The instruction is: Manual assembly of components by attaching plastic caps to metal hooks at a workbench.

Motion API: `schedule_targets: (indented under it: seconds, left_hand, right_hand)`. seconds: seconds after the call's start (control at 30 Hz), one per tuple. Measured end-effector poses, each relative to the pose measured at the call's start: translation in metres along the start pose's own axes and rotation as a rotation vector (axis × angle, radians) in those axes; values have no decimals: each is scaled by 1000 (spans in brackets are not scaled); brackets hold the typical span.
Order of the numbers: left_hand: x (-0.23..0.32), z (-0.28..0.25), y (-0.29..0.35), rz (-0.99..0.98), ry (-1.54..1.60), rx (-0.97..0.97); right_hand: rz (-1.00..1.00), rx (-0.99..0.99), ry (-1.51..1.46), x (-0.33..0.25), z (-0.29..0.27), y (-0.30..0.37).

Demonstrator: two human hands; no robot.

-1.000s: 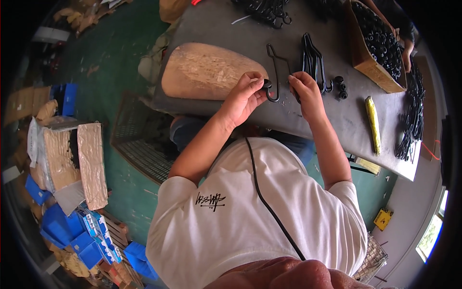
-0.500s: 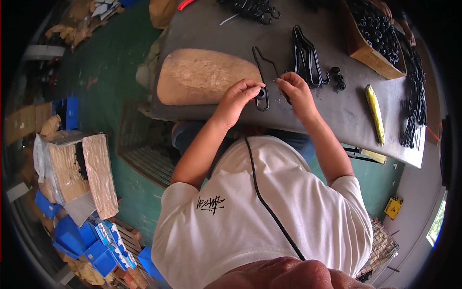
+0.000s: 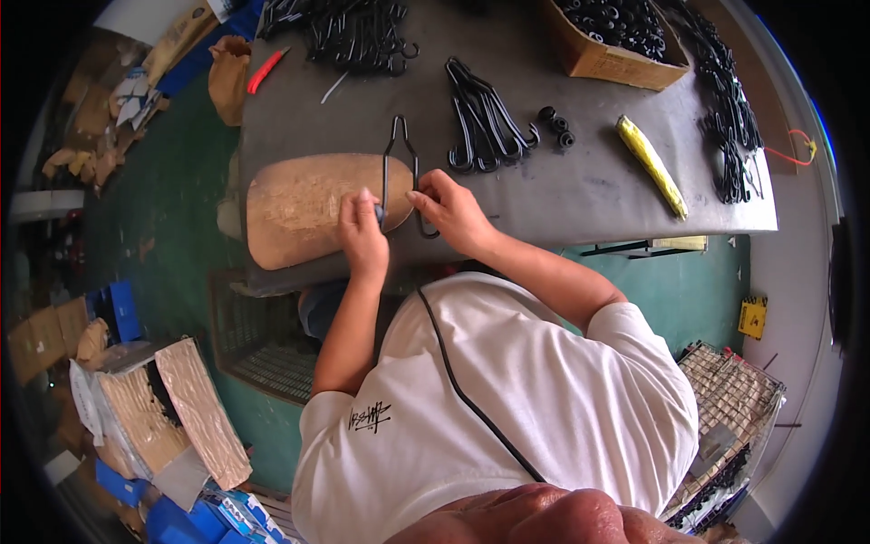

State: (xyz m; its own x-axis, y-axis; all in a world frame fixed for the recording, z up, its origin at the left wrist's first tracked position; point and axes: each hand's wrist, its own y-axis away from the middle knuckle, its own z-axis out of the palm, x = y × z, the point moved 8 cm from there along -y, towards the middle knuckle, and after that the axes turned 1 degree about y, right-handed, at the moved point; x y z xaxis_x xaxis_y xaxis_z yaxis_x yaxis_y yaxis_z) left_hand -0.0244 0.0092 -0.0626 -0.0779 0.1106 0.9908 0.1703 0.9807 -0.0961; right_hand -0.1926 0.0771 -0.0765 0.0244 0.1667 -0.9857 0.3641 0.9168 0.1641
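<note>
Between my two hands stands a bent black wire hook (image 3: 396, 136), its narrow end pointing away from me. My left hand (image 3: 363, 238) is closed round its left leg, thumb up. A small dark round piece (image 3: 379, 214) shows at those fingers. My right hand (image 3: 453, 210) pinches the right leg, whose curved tip comes out below the fingers. Beneath the hook lies the right end of a worn wooden board (image 3: 304, 204). To the right, a group of similar black hooks (image 3: 485, 122) lies on the table, beside several small black rings (image 3: 559, 129).
A cardboard box (image 3: 625, 65) of black rings stands at the far right. Near it are a long yellow bundle (image 3: 651, 168) and a heap of black hooks (image 3: 729, 136). More hooks (image 3: 349, 36) and a red-handled tool (image 3: 265, 72) lie at the far left of the grey table (image 3: 544, 199).
The view has shifted, so the table's things appear further left. Both hands and the hook have moved over the board's right end. The hook's legs now stand closer to parallel.
</note>
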Motion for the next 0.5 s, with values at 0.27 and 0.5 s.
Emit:
schedule_targets:
  seconds: [0.27, 0.5]
  left_hand:
    - [-33, -64, -45, -47, -28, 61]
    - [-11, -83, -66, 305, -701, 109]
  right_hand:
    - [-426, 691, 1077, -42, -199, -32]
    - [-283, 457, 1428, -41, -195, -76]
